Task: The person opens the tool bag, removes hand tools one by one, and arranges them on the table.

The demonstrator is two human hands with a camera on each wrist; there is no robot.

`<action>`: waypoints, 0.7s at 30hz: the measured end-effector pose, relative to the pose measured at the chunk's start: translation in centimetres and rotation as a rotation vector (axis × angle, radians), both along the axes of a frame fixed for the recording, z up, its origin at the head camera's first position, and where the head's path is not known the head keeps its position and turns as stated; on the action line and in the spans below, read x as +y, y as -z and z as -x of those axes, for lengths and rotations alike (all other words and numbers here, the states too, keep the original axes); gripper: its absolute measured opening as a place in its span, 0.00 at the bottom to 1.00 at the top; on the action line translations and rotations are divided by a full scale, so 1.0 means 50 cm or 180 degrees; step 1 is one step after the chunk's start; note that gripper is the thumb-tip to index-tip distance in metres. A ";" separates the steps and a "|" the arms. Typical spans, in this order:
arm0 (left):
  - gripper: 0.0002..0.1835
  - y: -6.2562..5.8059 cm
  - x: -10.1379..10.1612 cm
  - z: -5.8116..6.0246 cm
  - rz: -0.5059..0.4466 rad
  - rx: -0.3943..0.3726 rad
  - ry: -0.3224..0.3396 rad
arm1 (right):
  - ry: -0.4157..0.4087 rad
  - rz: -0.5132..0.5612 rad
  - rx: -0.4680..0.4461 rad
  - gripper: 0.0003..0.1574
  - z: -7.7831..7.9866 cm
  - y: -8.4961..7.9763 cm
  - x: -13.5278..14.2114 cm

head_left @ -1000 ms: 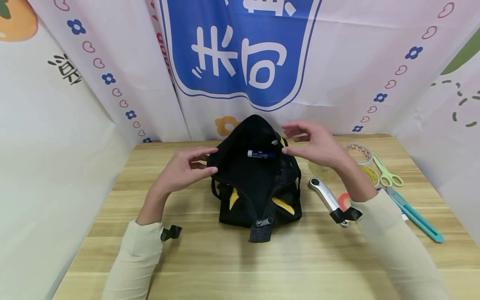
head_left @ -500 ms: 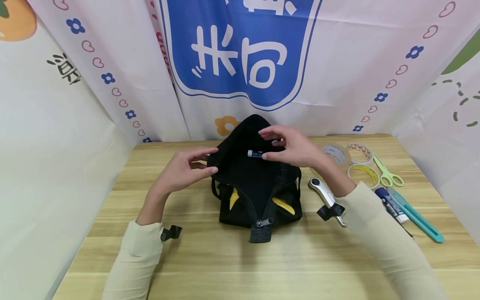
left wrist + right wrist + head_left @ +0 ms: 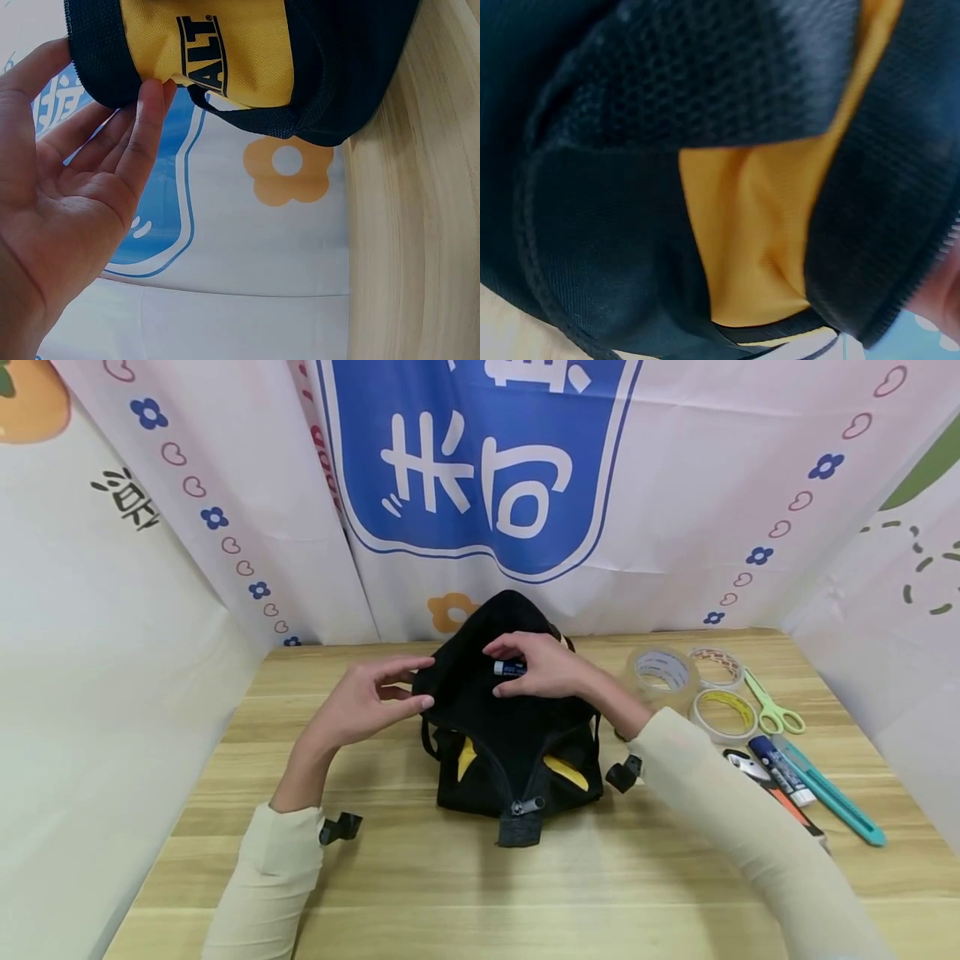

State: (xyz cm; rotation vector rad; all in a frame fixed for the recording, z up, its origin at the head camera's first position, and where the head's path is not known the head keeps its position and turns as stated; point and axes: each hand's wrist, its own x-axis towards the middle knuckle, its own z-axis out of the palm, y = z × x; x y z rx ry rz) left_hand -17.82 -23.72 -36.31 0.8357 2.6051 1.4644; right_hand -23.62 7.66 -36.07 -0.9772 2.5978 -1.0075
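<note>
A black tool bag (image 3: 517, 752) with yellow patches stands unzipped on the table. My left hand (image 3: 375, 697) holds the left edge of its mouth; in the left wrist view the thumb is at the black zip band (image 3: 105, 60) and the fingers press the yellow side. My right hand (image 3: 547, 667) reaches into the bag's mouth with thumb and fingers spread. Between them shows the white end of a blue glue stick (image 3: 508, 668) lying inside. In the right wrist view the bag's yellow and black side (image 3: 750, 240) fills most of the frame, and only a bit of hand shows.
Right of the bag lie tape rolls (image 3: 723, 714), green scissors (image 3: 772, 706), another blue glue stick (image 3: 783, 768), a teal cutter (image 3: 832, 797) and an orange-and-black tool (image 3: 787, 806) partly behind the right sleeve. A printed cloth (image 3: 637, 585) hangs behind the table.
My right hand has moved left and down from the bag's right edge into its mouth, around the glue stick's end. The right forearm now covers the silver wrench. My left hand stays put.
</note>
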 end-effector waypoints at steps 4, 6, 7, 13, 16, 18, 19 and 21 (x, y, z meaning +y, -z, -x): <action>0.28 -0.001 0.000 -0.001 -0.0028 -0.0005 0.0013 | -0.0081 -0.0208 0.0044 0.39 0.018 0.013 -0.016; 0.28 -0.001 0.000 -0.001 -0.0040 -0.0009 0.0016 | -0.0138 -0.0314 0.0050 0.39 0.026 0.020 -0.024; 0.28 -0.001 0.000 -0.001 -0.0040 -0.0009 0.0017 | -0.0176 -0.0349 0.0047 0.39 0.029 0.023 -0.027; 0.28 0.000 0.000 -0.003 -0.0033 -0.0019 0.0023 | -0.0319 -0.0480 0.0035 0.38 0.044 0.050 -0.039; 0.28 0.001 -0.001 -0.003 -0.0033 -0.0034 0.0020 | -0.0304 -0.0523 0.0072 0.39 0.050 0.062 -0.042; 0.29 0.001 -0.001 -0.003 -0.0031 -0.0042 0.0016 | -0.0297 -0.0536 0.0098 0.40 0.053 0.069 -0.043; 0.29 0.001 -0.001 -0.003 -0.0028 -0.0042 0.0011 | -0.0287 -0.0541 0.0113 0.40 0.055 0.072 -0.044; 0.29 0.000 -0.001 -0.003 -0.0011 -0.0037 -0.0004 | -0.0258 -0.0531 0.0127 0.40 0.057 0.077 -0.046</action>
